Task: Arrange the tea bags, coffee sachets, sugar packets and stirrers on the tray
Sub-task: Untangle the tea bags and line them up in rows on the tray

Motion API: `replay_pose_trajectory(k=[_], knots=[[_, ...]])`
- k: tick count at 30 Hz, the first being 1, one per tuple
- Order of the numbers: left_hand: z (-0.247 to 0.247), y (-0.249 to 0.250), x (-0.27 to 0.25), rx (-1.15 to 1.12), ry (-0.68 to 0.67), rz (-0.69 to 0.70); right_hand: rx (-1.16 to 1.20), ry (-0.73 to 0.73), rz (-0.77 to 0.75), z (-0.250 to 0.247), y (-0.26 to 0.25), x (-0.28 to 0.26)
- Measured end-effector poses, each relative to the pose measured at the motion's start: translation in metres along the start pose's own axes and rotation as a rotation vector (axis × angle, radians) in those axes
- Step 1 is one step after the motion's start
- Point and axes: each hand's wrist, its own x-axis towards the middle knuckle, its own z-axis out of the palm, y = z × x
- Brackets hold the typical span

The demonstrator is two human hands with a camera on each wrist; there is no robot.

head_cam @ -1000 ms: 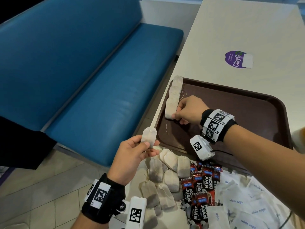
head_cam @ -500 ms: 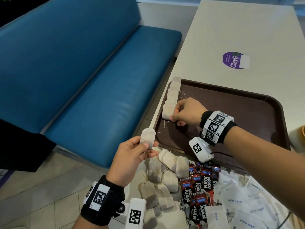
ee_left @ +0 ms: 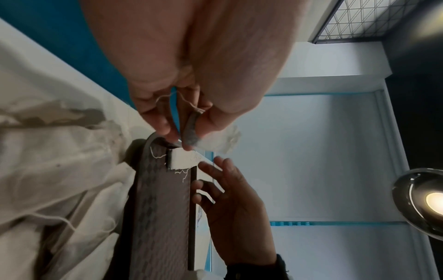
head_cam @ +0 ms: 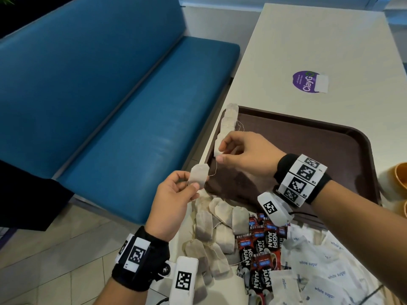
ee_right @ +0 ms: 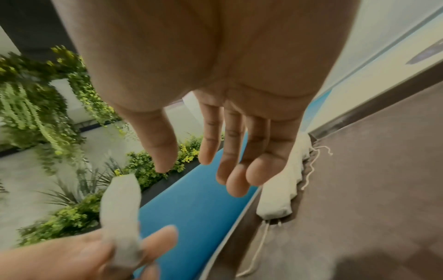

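Note:
My left hand (head_cam: pixel 191 181) pinches one tea bag (head_cam: pixel 199 177) upright, just off the brown tray's (head_cam: pixel 308 142) near left corner. The left wrist view shows that pinch on the tea bag (ee_left: pixel 190 130), thread dangling. My right hand (head_cam: pixel 220 153) hovers over the tray's left edge, fingers loosely spread and holding nothing, a short gap from the held tea bag (ee_right: pixel 120 208). A row of tea bags (head_cam: pixel 228 126) lies along the tray's left rim, also the row of tea bags (ee_right: pixel 285 180) beside my right hand (ee_right: pixel 191 166). No stirrers are visible.
On the white table in front of the tray lie a pile of loose tea bags (head_cam: pixel 220 225), red-black coffee sachets (head_cam: pixel 264 243) and white sugar packets (head_cam: pixel 319 267). Orange cups (head_cam: pixel 400 177) stand at the tray's right. A blue bench (head_cam: pixel 132 106) runs along the left.
My right hand has let go of the nearest tea bag in the row, lifted and opened toward my left hand. My left hand has brought its tea bag closer to the tray.

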Motion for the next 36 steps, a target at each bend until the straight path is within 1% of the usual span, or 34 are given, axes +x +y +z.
replay_pose_trajectory(k=[2,4,6,10,15,17,18,20,21,22,24,26,31,36], knots=[[0.002,0.002,0.001,0.038,0.039,0.066,0.031,-0.027,-0.042,0.003,-0.007,-0.010],[0.004,0.005,0.003,0.076,0.040,0.116,0.069,-0.070,-0.077,0.005,-0.012,-0.018],[0.006,0.008,0.004,0.094,0.031,0.133,0.092,-0.097,-0.104,0.007,-0.015,-0.023],[0.007,0.008,0.008,0.101,0.010,0.141,0.129,-0.047,-0.124,0.009,-0.014,-0.025],[0.009,0.012,0.014,0.187,-0.006,0.164,0.220,0.017,-0.058,0.005,-0.006,-0.016],[0.006,0.012,0.021,0.335,0.004,0.192,0.217,0.066,0.003,0.003,0.006,-0.004],[0.003,0.013,0.025,0.481,0.008,0.220,0.190,0.095,0.040,0.002,0.012,0.003],[-0.001,0.015,0.031,0.813,-0.039,0.298,0.112,0.102,0.102,0.003,0.022,0.013],[-0.002,0.017,0.033,0.928,-0.082,0.334,0.089,0.080,0.123,0.005,0.023,0.016],[-0.003,0.018,0.036,0.990,-0.124,0.361,0.082,0.051,0.140,0.007,0.024,0.020],[-0.003,0.019,0.040,1.033,-0.187,0.392,0.103,-0.003,0.170,0.012,0.023,0.026],[-0.001,0.017,0.044,1.061,-0.235,0.411,0.104,-0.020,0.190,0.016,0.023,0.032],[0.007,0.015,0.046,1.189,-0.370,0.368,-0.101,0.105,0.195,0.017,0.027,0.042],[0.009,0.010,0.050,1.299,-0.450,0.276,-0.056,0.160,0.208,0.013,0.029,0.043]])
